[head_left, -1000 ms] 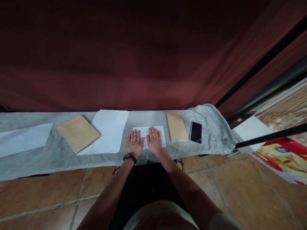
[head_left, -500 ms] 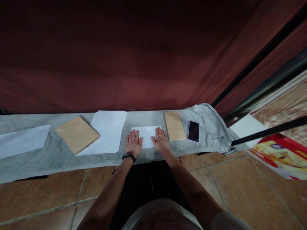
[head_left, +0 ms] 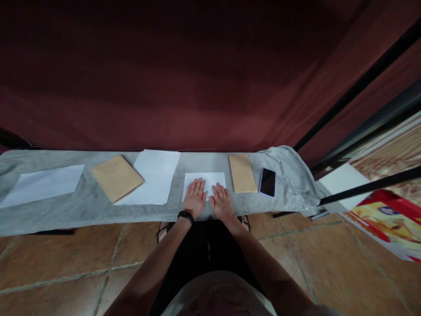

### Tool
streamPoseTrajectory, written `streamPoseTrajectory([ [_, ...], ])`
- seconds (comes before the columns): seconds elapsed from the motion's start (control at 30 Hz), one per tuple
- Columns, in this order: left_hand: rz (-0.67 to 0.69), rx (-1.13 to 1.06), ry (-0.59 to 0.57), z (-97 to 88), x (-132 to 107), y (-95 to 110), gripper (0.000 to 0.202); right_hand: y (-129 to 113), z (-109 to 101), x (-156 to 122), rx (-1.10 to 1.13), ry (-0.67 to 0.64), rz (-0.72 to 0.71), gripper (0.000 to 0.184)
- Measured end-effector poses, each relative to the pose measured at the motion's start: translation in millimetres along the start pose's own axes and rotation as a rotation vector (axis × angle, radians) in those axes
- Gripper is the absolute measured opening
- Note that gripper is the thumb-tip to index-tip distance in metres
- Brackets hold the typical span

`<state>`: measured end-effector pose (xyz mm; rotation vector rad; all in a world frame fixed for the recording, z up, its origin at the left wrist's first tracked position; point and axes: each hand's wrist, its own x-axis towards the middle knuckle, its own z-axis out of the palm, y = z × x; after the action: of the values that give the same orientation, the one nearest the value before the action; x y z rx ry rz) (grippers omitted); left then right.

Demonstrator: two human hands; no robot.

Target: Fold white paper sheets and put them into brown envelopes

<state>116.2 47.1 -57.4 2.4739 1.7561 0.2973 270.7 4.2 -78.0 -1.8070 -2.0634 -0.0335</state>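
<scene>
My left hand (head_left: pixel 195 197) and my right hand (head_left: pixel 222 200) lie flat, fingers stretched out, side by side on a folded white sheet of paper (head_left: pixel 205 179) on a grey cloth-covered bench (head_left: pixel 82 210). A black band sits on my left wrist. A small brown envelope (head_left: pixel 242 173) lies just right of the sheet, and a dark phone (head_left: pixel 267 182) beyond it.
Left of my hands lie a larger white sheet (head_left: pixel 152 176), a big brown envelope (head_left: pixel 117 177) overlapping it, and another white sheet (head_left: pixel 44 184) at far left. A dark red curtain hangs behind. Tiled floor lies below; a black pole (head_left: pixel 368 186) and a colourful poster (head_left: pixel 388 219) are at right.
My hands had spread apart to the sheet's edges half a second ago; now they are back together over its lower middle. The view has shifted slightly.
</scene>
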Motion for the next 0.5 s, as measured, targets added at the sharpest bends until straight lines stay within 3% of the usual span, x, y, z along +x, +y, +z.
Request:
streamPoseTrajectory([
  [0.07,0.054,-0.025,-0.051,2.4,-5,4,0.059,0,0,1,-0.001,-0.003,0.010,0.053],
  [0.17,0.029,-0.033,-0.069,3.5,-4,-1,0.061,-1,-1,2,0.000,0.001,0.014,0.053],
  [0.3,-0.018,-0.033,-0.061,3.1,12,-8,0.063,-2,-3,1,-0.009,0.012,0.009,0.053],
  [0.5,0.108,-0.075,-0.097,10.4,42,12,0.058,-1,-4,3,-0.013,-0.026,0.003,0.051],
])
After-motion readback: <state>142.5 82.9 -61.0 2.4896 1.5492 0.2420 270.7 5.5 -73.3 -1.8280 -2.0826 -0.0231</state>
